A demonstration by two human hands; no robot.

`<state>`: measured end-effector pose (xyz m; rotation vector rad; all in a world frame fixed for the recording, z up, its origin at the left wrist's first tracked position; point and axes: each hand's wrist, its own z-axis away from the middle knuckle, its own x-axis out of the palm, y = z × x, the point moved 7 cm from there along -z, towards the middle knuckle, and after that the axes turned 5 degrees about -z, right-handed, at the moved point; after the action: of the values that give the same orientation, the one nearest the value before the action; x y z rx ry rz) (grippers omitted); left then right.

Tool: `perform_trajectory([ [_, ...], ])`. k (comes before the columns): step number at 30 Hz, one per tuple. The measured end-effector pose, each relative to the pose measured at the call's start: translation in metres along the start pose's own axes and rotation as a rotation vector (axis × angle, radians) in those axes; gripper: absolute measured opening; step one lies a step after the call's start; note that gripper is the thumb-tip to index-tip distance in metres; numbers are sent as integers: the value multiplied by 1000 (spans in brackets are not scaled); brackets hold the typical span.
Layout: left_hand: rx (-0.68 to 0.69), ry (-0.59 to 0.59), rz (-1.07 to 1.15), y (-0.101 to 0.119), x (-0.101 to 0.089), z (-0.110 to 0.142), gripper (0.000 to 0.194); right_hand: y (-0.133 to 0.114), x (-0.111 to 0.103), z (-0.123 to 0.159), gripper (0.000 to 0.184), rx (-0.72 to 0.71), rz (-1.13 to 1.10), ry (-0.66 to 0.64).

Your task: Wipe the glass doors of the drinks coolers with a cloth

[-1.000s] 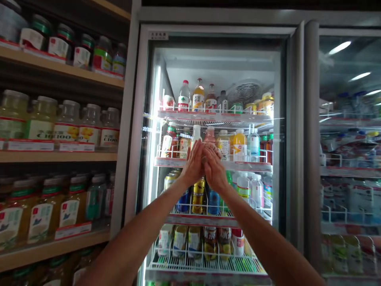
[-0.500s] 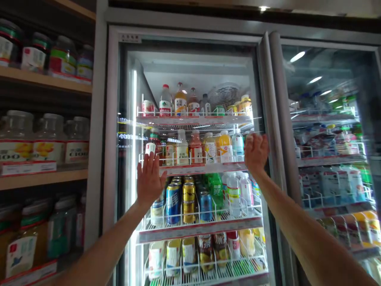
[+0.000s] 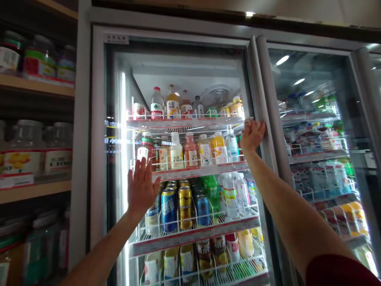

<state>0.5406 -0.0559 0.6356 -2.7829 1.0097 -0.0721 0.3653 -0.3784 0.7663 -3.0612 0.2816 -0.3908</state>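
My left hand point(image 3: 143, 188) is raised with its palm towards the glass door point(image 3: 184, 59) of a drinks fridge, fingers stretched up and spread, holding nothing. Whether it touches the glass I cannot tell. At the door's right side, my right hand point(image 3: 252, 137) has its fingers bent at the inner edge of the long grey door handle point(image 3: 259, 95). Its fingertips are partly hidden. Behind the glass, a white bottle point(image 3: 176, 153), an orange juice bottle point(image 3: 220, 149), a blue can point(image 3: 168, 208) and a gold can point(image 3: 185, 204) stand on wire shelves.
A second glass-doored fridge point(image 3: 312, 63) with drinks adjoins on the right. To the left, wooden shelves point(image 3: 38, 190) carry large bottles. A grey frame point(image 3: 85, 119) separates them from the fridge. The door appears closed.
My right hand has moved up towards the door handle, and its fingers have bent more. My left hand stays raised and spread. The view has shifted right.
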Motion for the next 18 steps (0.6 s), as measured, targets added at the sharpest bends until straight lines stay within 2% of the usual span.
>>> perform_trajectory([
  [1, 3, 3, -4, 0, 0, 0, 67, 6, 1, -5, 54, 75, -1, 44],
  [2, 4, 7, -8, 0, 0, 0, 67, 0, 6, -5, 53, 134, -6, 72],
  [4, 9, 14, -16, 0, 0, 0, 66, -39, 22, 7, 49, 146, -23, 53],
  [6, 24, 21, -22, 1, 0, 0, 66, -93, 36, 28, 46, 20, -55, -33],
  [8, 30, 27, -24, 1, 0, 0, 65, -132, 42, 50, 44, -262, -140, -200],
  [9, 29, 26, -25, 1, 0, 0, 64, -134, 38, 57, 41, -356, -175, -265],
  [10, 26, 25, -25, 1, 0, 1, 64, -124, 32, 59, 39, -395, -195, -300],
  [11, 21, 21, -26, 1, 0, 1, 64, -104, 22, 56, 38, -370, -197, -298],
  [13, 10, 15, -21, 1, 0, 1, 64, -50, 2, 42, 42, -182, -152, -190],
  [15, 0, 11, -3, 1, 0, 1, 64, -20, -10, 38, 49, -38, -116, -84],
  [16, -7, 10, 6, 1, -1, 0, 63, -21, -11, 43, 50, -3, -107, -55],
  [18, -11, 10, 19, 0, -2, -1, 62, -48, -6, 67, 49, -19, -105, -61],
])
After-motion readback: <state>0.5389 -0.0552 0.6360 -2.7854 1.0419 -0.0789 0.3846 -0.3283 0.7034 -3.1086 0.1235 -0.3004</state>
